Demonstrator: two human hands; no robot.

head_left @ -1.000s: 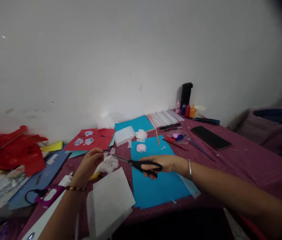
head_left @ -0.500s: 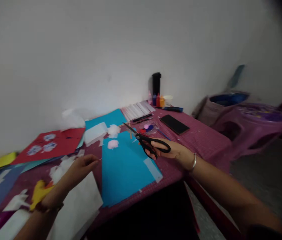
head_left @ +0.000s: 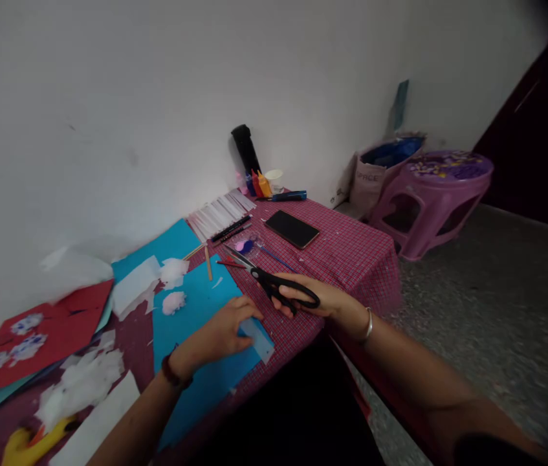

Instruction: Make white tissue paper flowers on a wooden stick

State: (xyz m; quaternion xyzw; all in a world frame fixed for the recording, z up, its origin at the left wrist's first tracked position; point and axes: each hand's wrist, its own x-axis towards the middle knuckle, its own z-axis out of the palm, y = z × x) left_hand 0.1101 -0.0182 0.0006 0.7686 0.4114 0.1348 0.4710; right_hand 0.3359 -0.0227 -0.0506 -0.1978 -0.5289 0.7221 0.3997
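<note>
My right hand [head_left: 303,294] grips a pair of black-handled scissors [head_left: 274,281], fingers through the loops. The blades point up and left over the table, slightly parted, touching no paper. My left hand [head_left: 228,327] reaches over a blue sheet [head_left: 206,298], thumb and fingers apart at a small white paper strip [head_left: 259,340] by the sheet's right edge. Part of the strip is hidden under the fingers. A fluffy pale pink paper pompom [head_left: 173,303] rests on the blue sheet, and a wooden stick [head_left: 208,262] lies at its top.
A phone [head_left: 292,228], black pens [head_left: 231,229], white strips [head_left: 220,215] and paint bottles [head_left: 260,184] occupy the checked tablecloth [head_left: 346,243]. Red paper [head_left: 74,323] with flower shapes and crumpled white tissue [head_left: 84,385] lie left. A pink stool [head_left: 424,200] stands right of the table.
My left hand has moved right across the blue sheet to the white strip. The view has turned right. My right hand still holds the scissors.
</note>
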